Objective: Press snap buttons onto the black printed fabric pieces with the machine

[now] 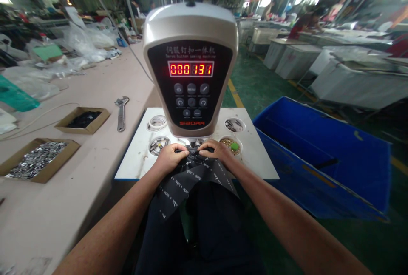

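Observation:
A black fabric piece with white printed lettering [181,185] drapes from the front of the button machine [191,24] down over my lap. My left hand [171,156] pinches its upper edge on the left, thumb and fingers together. On the right, my right hand [216,151] grips the same edge in a like pinch. Between my fingertips the fabric lies right under the machine's head, at its working point. The machine's display glows red with 000131. What sits at the pressing point is too small and dark to make out.
Around the machine, a white tabletop [134,162] has round wells of small metal parts. On the left table stand a cardboard box of metal pieces [73,144], a box of black parts [102,115] and an adjustable wrench [121,113]. A blue bin [360,177] stands at right.

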`<move>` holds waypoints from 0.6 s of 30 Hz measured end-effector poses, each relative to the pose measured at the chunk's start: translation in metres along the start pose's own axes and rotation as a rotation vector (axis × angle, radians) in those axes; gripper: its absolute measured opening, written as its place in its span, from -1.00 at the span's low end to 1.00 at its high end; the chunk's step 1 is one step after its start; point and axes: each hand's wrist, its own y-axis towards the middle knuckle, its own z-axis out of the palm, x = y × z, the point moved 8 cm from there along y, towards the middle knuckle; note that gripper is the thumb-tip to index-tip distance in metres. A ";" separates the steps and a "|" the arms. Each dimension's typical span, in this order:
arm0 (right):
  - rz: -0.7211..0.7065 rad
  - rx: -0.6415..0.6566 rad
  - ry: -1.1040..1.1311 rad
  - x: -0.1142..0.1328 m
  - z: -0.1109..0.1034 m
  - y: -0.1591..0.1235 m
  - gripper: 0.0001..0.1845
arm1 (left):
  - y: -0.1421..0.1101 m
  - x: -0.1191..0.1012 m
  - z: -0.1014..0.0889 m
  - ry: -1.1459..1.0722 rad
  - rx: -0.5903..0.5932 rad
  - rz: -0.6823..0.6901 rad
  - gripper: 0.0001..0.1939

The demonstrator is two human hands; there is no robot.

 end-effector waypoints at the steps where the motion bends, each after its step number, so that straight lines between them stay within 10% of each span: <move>1: -0.004 -0.001 0.003 0.000 0.000 0.000 -0.87 | 0.000 -0.001 0.000 0.005 -0.004 -0.001 -0.75; 18: 0.010 -0.012 0.007 -0.005 0.002 0.000 -0.87 | -0.003 -0.003 -0.001 0.016 -0.009 -0.023 -0.76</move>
